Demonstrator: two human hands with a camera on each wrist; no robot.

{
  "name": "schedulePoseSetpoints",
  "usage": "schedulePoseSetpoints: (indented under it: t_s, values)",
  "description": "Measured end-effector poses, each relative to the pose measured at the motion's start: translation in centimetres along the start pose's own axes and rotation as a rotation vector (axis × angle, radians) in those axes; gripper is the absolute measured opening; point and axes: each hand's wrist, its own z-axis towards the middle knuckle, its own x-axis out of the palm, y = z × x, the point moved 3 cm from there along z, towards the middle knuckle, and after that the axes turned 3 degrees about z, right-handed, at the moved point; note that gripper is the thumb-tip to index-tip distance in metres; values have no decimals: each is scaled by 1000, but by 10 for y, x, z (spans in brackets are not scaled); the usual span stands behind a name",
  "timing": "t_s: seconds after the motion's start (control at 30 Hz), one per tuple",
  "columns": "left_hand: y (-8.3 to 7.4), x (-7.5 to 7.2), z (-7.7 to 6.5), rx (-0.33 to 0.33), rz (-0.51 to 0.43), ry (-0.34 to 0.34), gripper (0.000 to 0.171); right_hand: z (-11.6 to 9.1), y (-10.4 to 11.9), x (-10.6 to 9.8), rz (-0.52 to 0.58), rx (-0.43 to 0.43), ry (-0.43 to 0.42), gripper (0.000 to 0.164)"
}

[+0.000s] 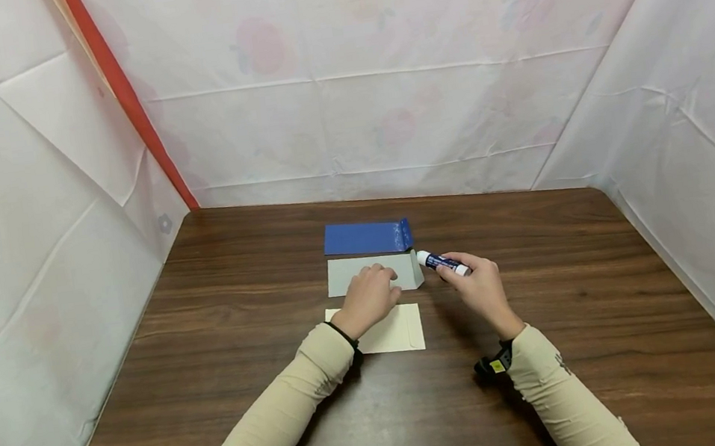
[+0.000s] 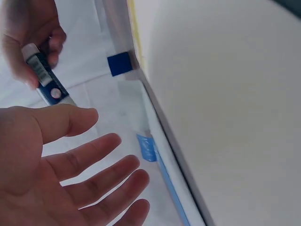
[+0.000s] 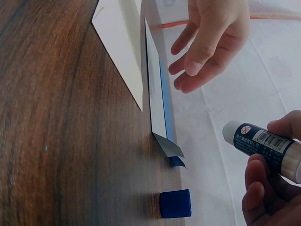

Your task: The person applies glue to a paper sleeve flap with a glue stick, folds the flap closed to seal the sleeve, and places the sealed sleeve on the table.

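Observation:
My right hand [image 1: 480, 288] holds a glue stick [image 1: 443, 263] with a dark blue label between thumb and fingers, its white end towards the envelopes. My left hand [image 2: 70, 174] hovers over the grey envelope [image 1: 346, 277], fingers spread and holding nothing. That envelope's flap [image 3: 168, 146] stands raised at its right end. Behind it lies a blue envelope [image 1: 359, 238], whose flap [image 1: 406, 234] bears whitish smears. Nearest me is a cream envelope [image 1: 405, 327], partly covered by my left hand and wrist. A small blue cap [image 3: 175, 204] stands on the table in the right wrist view.
The dark wood-grain table [image 1: 237, 284] extends around the row of envelopes. White patterned sheets [image 1: 425, 116] hang behind it and along both sides. A red strip [image 1: 131, 102] runs down the back left corner.

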Motion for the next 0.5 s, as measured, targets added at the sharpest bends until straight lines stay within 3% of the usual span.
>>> schedulePoseSetpoints:
  t_s: [0.5]
  values:
    - [18,2,14,-62,-35,36,29,2,-8,2,-2,26,-2,23]
